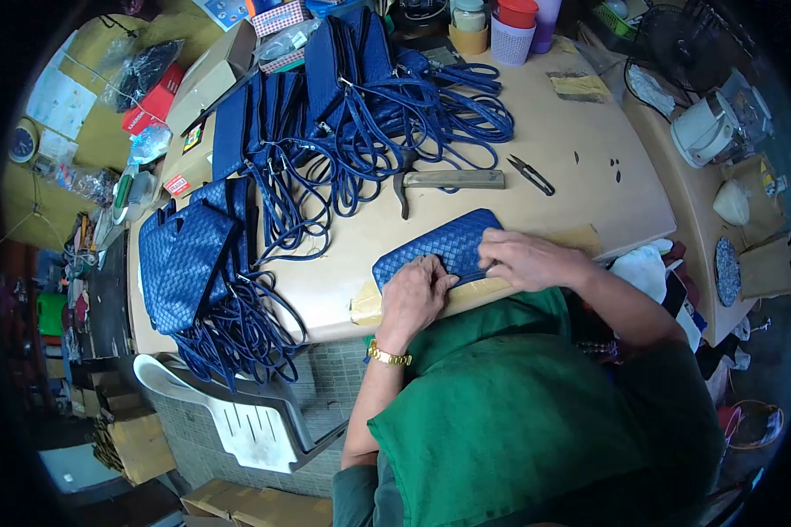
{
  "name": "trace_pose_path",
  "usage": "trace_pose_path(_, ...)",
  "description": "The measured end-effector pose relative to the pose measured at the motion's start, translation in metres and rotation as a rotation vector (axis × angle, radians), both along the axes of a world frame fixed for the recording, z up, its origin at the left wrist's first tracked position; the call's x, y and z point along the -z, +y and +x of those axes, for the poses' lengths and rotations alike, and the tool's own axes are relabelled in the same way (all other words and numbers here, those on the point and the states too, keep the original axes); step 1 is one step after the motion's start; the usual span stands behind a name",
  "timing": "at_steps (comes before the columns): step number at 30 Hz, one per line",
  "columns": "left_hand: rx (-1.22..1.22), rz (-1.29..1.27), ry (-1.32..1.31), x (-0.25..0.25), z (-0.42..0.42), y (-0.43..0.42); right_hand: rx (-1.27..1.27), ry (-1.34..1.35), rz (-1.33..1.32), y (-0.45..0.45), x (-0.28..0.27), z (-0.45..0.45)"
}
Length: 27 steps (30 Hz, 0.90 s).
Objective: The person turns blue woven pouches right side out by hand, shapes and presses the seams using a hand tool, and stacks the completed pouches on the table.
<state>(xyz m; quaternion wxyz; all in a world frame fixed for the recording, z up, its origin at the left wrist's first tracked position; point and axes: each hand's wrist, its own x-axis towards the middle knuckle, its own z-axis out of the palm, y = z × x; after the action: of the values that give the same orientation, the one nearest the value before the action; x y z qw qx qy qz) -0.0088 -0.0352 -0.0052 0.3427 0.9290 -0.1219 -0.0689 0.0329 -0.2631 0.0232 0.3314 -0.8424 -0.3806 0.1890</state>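
Note:
A blue woven-pattern pouch (pixel 441 241) lies flat near the front edge of the table, before my body. My left hand (pixel 411 297), with a gold watch at its wrist, is closed on the pouch's near edge, fingers curled and pressed together. At the pouch's right end my right hand (pixel 529 261) is closed too, thumb and fingers pinching its near right edge. Any small part between those fingertips is hidden. Beyond the pouch lie a hammer (pixel 457 179) with a wooden handle and a pair of dark thread snips (pixel 533 176).
Stacked blue pouches (pixel 257 114) with long looped straps cover the table's back left. More woven pouches (pixel 185 259) hang over the left edge, straps dangling. A white plastic chair (pixel 250 430) stands below left. Cups (pixel 511 39) stand at the back; a fan (pixel 690 44) is at right.

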Motion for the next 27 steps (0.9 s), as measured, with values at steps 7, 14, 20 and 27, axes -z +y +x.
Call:
trace_pose_path(7,-0.051,0.013,0.099,-0.005,0.004,-0.002,-0.033,-0.157,0.195,0.029,0.014,-0.003)
trace_pose_path(14,-0.059,0.000,0.144,-0.009,0.006,0.000,0.040,-0.072,0.022,-0.028,0.006,0.030)
trace_pose_path(20,-0.065,-0.013,0.196,-0.010,0.005,0.000,0.362,0.768,0.364,-0.030,0.002,0.017)
trace_pose_path(27,-0.062,-0.022,0.169,-0.007,0.005,0.001,0.208,0.310,0.346,0.012,-0.001,-0.005)
